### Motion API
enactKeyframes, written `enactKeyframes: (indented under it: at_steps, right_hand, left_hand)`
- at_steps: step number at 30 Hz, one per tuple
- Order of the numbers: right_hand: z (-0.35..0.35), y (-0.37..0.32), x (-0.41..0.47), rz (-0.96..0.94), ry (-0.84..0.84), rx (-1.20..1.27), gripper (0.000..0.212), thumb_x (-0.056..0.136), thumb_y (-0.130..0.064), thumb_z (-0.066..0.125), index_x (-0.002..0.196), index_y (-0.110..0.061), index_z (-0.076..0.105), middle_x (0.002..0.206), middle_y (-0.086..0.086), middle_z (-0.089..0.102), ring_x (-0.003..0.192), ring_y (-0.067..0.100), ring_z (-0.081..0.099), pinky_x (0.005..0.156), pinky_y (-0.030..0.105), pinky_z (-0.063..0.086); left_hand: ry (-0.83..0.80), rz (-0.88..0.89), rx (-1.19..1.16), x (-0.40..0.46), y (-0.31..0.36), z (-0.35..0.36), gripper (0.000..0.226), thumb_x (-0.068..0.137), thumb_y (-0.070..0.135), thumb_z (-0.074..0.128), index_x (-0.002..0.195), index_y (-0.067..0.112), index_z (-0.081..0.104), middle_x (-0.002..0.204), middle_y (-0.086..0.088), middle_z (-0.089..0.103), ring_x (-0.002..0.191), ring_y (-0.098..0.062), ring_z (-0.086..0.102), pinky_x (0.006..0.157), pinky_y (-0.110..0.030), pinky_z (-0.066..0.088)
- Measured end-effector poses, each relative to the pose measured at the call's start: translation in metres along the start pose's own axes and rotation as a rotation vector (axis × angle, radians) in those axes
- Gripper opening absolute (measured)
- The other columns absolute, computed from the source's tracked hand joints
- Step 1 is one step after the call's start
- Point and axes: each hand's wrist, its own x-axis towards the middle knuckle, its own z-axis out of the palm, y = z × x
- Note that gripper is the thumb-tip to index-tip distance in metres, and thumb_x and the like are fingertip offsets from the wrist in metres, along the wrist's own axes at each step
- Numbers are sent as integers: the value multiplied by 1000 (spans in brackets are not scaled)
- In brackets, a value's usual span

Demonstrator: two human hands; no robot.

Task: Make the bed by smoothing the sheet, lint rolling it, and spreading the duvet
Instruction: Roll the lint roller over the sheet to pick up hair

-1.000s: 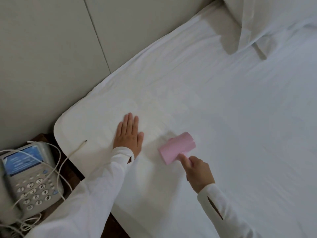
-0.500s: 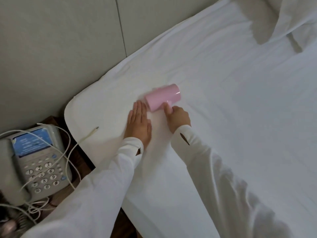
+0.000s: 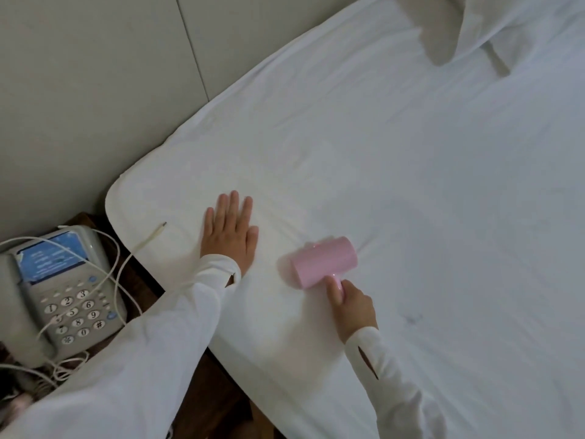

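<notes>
The lint roller [image 3: 324,262] is a pale pink cylinder with a glossy short handle of the same pink, lying on the white sheet [image 3: 411,185] near the bed's near corner. Its drum's long axis runs from lower left to upper right (slightly blurred), while the handle points down toward the person. The right hand [image 3: 354,307] grips that handle, fingers curled round it. The left hand [image 3: 229,232] lies flat, fingers straight, pressing the sheet just left of the roller.

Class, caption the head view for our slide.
Left hand flat on the sheet; right hand holds a pink lint roller.
</notes>
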Motion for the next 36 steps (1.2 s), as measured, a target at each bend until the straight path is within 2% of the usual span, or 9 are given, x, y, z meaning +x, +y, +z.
enactKeyframes:
  at_steps: [4,10,15,21,24,27,30,33,36]
  right_hand:
    - [1,30,-23,38,-19,7,46,97,-55,36,64,-22,38,70,7,55,75,31,54,64,33,38]
    - [-4,38,-34,82,-67,-47,47,97,-56,33,67,-21,42,72,6,55,76,30,53,66,32,39]
    - [-13,-21,9,-26,-62,-92,55,101,-51,28,110,-8,60,110,19,62,105,35,58,83,35,42]
    - [-14,-63,45,-85,-90,-91,52,97,-52,25,104,-12,56,105,14,60,99,31,56,75,32,37]
    - [-18,-40,24,-81,-121,-130,52,99,-50,25,116,-12,56,106,14,59,97,30,54,76,32,36]
    - [-28,-12,-2,-71,-163,-141,43,98,-38,28,131,-20,47,117,15,58,106,34,56,81,34,42]
    - [-53,-9,-20,-78,-198,-15,60,80,-61,27,98,-14,60,98,17,67,94,34,65,81,39,51]
    - [-74,-25,-16,-116,-122,82,60,79,-69,31,78,-16,57,83,17,68,79,34,66,77,45,56]
    - [-96,-52,1,-80,-48,232,49,92,-53,42,64,-13,50,64,14,63,62,30,56,73,48,54]
  left_hand:
    - [10,37,-4,-48,25,14,65,91,43,25,149,15,20,154,-21,19,143,-38,17,114,-48,7]
    - [-31,-44,-44,-101,53,23,60,92,37,25,148,16,19,155,-12,22,143,-23,17,115,-41,5]
    - [-52,-88,-22,-96,56,25,62,91,36,25,149,17,17,156,-10,21,143,-21,14,115,-38,-1]
    - [-60,-97,-10,-95,56,29,62,91,40,16,148,16,7,158,-8,8,146,-21,10,114,-36,-7]
    - [-98,-106,-23,-99,57,26,65,86,43,3,148,24,-4,156,2,-8,146,-16,0,114,-36,-8]
    - [-91,-140,-80,-94,62,10,69,85,40,11,147,20,31,154,-6,29,142,-24,26,113,-42,16]
    - [-53,-146,-137,-75,68,-16,62,84,37,19,134,17,50,136,-9,49,126,-30,43,102,-43,34]
    - [-90,-119,-154,-43,73,-34,50,96,29,33,145,24,32,153,-1,28,140,-24,23,111,-37,21]
    - [-115,-72,-145,-1,78,-44,54,98,26,33,150,25,18,159,4,9,146,-16,5,115,-32,11]
